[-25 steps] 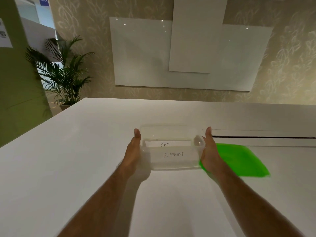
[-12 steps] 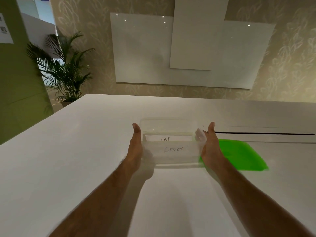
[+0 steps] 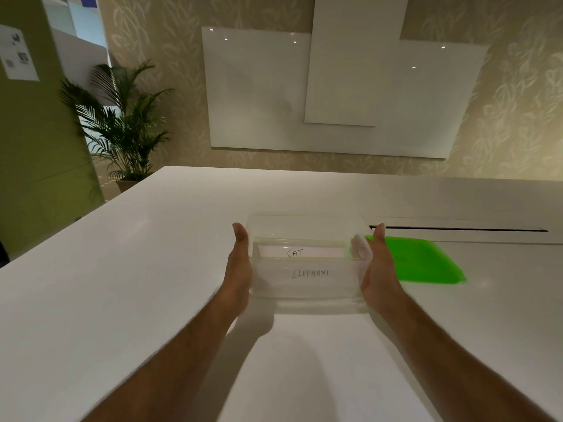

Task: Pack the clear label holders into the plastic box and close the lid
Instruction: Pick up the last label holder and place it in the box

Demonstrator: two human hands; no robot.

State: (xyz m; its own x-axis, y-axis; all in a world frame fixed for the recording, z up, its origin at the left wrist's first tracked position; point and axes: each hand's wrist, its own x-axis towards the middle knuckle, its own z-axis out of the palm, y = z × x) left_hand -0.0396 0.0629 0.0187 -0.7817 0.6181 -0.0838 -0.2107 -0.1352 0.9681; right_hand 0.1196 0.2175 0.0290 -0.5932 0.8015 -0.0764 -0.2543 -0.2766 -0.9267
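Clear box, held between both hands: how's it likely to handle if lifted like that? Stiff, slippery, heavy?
The plastic box has thin clear walls, so it probably flexes under a squeeze. The left hand and right hand press its smooth ends, so it may slip. It holds only the label holders, so it's likely light.

A wide white table (image 3: 122, 284) fills the near part of the room, with a long dark slot (image 3: 457, 229) cut into its top on the far right. Behind it, pale wallpaper (image 3: 518, 102) with a leaf pattern carries overlapping glossy white boards (image 3: 259, 95). A potted palm (image 3: 125, 126) stands at the far left, beside a green wall (image 3: 36, 153) with a printed paper sheet (image 3: 16, 53) stuck on it.
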